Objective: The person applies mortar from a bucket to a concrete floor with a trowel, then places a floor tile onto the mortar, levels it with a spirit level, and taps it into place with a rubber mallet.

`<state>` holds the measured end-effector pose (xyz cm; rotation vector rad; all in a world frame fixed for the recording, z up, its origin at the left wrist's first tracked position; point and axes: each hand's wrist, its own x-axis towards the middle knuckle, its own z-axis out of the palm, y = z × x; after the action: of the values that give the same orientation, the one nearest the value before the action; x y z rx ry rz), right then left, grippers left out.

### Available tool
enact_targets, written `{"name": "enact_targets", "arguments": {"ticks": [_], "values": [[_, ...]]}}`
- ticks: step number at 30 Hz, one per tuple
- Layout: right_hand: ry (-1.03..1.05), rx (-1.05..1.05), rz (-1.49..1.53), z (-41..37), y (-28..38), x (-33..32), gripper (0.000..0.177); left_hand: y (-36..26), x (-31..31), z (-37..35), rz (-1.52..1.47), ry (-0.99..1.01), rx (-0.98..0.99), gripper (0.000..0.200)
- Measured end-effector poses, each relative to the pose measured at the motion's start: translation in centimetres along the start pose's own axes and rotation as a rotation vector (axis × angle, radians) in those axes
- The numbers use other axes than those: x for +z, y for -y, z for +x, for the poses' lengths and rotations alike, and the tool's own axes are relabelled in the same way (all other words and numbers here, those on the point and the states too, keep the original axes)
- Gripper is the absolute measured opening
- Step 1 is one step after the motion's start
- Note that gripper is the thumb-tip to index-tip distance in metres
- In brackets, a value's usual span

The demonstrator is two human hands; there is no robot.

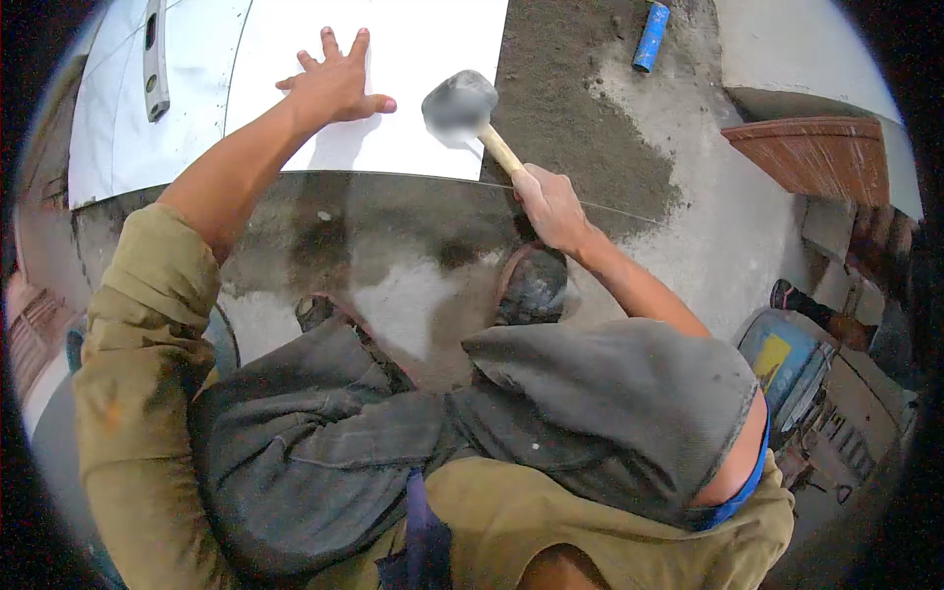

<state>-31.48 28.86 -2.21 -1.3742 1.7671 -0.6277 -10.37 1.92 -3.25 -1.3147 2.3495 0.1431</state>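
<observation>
My left hand (334, 81) lies on a large white tile (423, 44) with its fingers spread. In my right hand (553, 205) is a rubber mallet (462, 102), gripped by its pale wooden handle. The mallet's dark head overlaps the tile near its front right corner and looks blurred. A thin string line (393, 175) runs along the tile's front edge and on to the right past my right hand. Left of this tile, more white tiles (192, 79) lie side by side with narrow joints between them.
A spirit level (155, 59) rests on the left tiles. Damp grey mortar (560, 79) spreads right of the tile. Farther right are a blue cylinder (651, 37) and a reddish-brown slab (816, 152). At the right edge, a blue container (777, 349) stands near tools.
</observation>
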Motion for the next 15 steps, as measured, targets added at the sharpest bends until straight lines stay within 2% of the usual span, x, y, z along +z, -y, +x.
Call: {"name": "enact_targets", "arguments": {"ticks": [4, 10, 13, 15], "values": [[0.043, -0.035, -0.003, 0.1, -0.1, 1.1, 0.043, 0.0, 0.2, 0.0, -0.008, -0.009, 0.000, 0.122], [0.061, 0.049, -0.021, -0.1, 1.5, 0.8, 0.040, 0.1, 0.4, 0.1, -0.025, -0.028, 0.009, 0.121], [0.083, -0.013, -0.005, 0.4, 1.0, 0.6, 0.041, 0.0, -0.1, 0.1, -0.014, -0.010, -0.004, 0.121], [0.103, 0.121, 0.034, -0.3, 1.4, 0.3, 0.042, 0.0, 0.0, -0.2, -0.047, 0.002, 0.000, 0.114]]}}
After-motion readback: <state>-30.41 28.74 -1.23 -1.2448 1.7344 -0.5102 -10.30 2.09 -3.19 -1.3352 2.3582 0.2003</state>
